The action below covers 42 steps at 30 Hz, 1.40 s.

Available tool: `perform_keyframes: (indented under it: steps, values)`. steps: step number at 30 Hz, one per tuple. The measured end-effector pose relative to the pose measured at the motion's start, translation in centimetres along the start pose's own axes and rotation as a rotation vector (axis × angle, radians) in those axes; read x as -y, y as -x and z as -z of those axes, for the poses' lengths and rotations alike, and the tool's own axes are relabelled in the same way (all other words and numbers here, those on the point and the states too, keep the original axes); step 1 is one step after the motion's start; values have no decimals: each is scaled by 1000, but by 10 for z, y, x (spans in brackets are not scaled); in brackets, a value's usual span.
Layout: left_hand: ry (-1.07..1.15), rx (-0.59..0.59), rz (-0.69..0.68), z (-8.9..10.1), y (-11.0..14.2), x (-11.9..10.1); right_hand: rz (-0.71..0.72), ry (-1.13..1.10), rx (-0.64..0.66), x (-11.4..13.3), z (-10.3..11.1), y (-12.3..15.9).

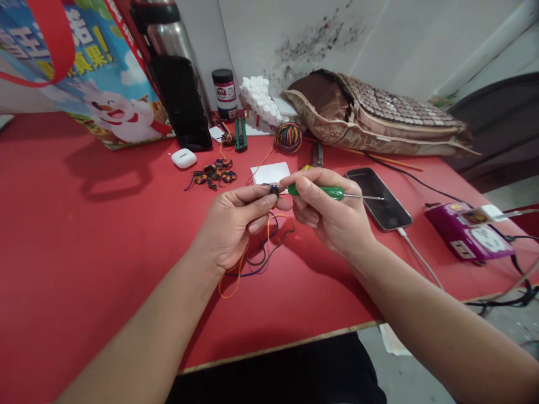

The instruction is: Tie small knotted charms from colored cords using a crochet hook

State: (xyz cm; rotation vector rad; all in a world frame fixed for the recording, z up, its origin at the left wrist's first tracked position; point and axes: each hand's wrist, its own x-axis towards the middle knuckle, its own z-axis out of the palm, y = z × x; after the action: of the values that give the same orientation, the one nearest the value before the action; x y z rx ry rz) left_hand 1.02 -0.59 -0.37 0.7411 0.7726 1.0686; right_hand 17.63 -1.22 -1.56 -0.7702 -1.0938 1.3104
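Note:
My right hand (326, 207) is closed around the green handle of a crochet hook (337, 193), whose metal shaft sticks out to the right. The hook's other end points left and meets a small dark knotted cord piece (274, 191). My left hand (240, 216) pinches that piece between thumb and fingers. Loose orange, blue and dark cords (239, 273) hang below it onto the table. Fingers partly hide the piece and the hook's tip. Behind my hands lies a folded white paper (272, 171), with a ball of multicoloured cord (288, 137) farther back.
Several finished-looking cord knots (214, 174) and a white earbud case (184, 158) lie left on the red table (105, 241). A charging phone (379, 196) and purple power strip (469, 230) sit right. A black phone (181, 101), jar (224, 92) and cushion (379, 115) stand behind.

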Motion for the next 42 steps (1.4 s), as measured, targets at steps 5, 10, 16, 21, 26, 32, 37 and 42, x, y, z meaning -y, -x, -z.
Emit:
perform_keyframes:
  steps: [5,10,16,21,26,32,37,42]
  values:
    - [-1,38,22,-1,0,0,-12,-32,20,1,-1,0]
    - [48,14,55,-1,0,1,-42,-60,63,2,-3,0]
    - [52,-7,21,-3,0,4,-26,-93,46,2,-3,0]
    - [0,-88,-11,-4,0,3,-25,-55,41,1,-3,1]
    - [10,-39,23,-3,1,3,8,-53,36,-1,-2,1]
    - [43,-22,59,-3,1,4,3,-50,-6,-4,-3,2]
    - [30,-131,59,-5,0,2,-30,-57,-32,-5,-4,1]
    - [-18,-213,2,-7,0,2,9,26,-53,-5,-2,1]
